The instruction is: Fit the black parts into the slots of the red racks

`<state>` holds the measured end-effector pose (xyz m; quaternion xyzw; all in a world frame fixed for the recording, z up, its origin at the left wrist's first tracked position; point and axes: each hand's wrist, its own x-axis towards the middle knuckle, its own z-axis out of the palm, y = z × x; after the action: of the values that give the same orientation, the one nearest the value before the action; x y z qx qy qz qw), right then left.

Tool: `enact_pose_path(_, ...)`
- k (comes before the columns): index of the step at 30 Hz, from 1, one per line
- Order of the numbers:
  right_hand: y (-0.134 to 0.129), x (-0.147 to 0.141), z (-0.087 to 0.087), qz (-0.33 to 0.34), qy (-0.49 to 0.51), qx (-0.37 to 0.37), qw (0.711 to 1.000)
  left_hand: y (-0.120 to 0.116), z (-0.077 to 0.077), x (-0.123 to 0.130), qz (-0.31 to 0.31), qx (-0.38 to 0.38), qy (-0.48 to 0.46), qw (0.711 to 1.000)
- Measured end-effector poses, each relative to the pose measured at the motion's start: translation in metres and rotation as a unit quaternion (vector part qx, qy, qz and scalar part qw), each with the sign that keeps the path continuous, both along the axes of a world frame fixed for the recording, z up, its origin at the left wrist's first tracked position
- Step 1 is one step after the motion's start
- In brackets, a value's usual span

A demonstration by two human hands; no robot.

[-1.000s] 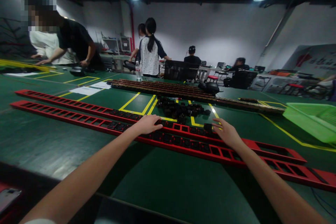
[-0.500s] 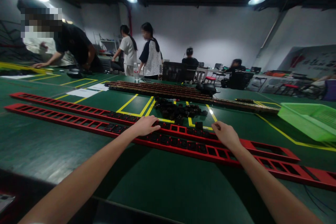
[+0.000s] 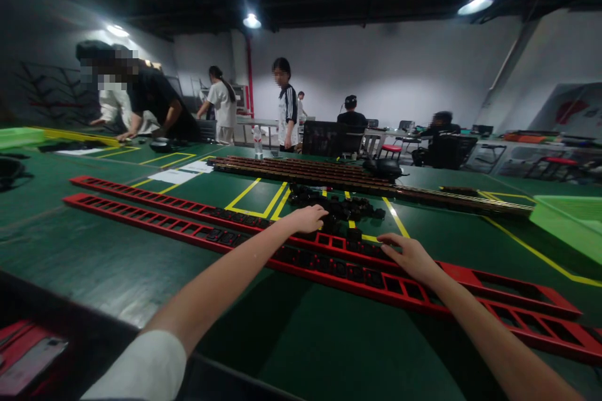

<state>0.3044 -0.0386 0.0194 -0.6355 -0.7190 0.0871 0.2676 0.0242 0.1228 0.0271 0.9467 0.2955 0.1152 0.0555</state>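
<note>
Two long red slotted rails (image 3: 188,233) lie side by side across the green table, with square black socket-like inserts (image 3: 338,269) filling part of their slots. My left hand (image 3: 306,219) is over the far rail, its bent fingers at the near edge of a heap of small black parts (image 3: 357,208); nothing shows in them. To the right, my right hand (image 3: 408,255) hovers at the far rail with thumb and fingers apart. Just left of its fingertips, a loose black block (image 3: 354,235) stands by the far rail.
Behind the heap lies a bundle of long brown metal strips (image 3: 291,169), with a dark object (image 3: 383,167) on top. A green basket (image 3: 569,225) stands at right. White papers (image 3: 176,176) and a water bottle (image 3: 258,141) are farther back. A co-worker (image 3: 160,100) leans over the table at left.
My left hand has moved forward and right, from the far rail toward the black heap. My right hand's fingers have spread apart beside the far rail. The view has shifted left.
</note>
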Motion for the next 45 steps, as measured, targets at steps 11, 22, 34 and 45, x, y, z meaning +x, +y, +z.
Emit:
enact_pose_path(11, -0.002, -0.004, 0.007, -0.009, -0.021, -0.004, 1.0, -0.006, 0.0, -0.008, 0.091, 0.03, -0.153, 0.984)
enact_pose_path(22, -0.005, -0.007, 0.015, -0.02, -0.065, 0.021, 0.997, -0.072, -0.011, -0.009, -0.039, 0.03, -0.352, 0.935)
enact_pose_path(34, -0.006, -0.013, 0.015, -0.011, -0.054, 0.037, 0.998, -0.079, -0.015, -0.007, 0.008, 0.035, -0.226, 0.974)
enact_pose_path(45, 0.0, -0.005, 0.006, -0.018, -0.057, 0.041, 0.997, -0.076, -0.015, -0.006, -0.003, 0.001, -0.269, 0.963)
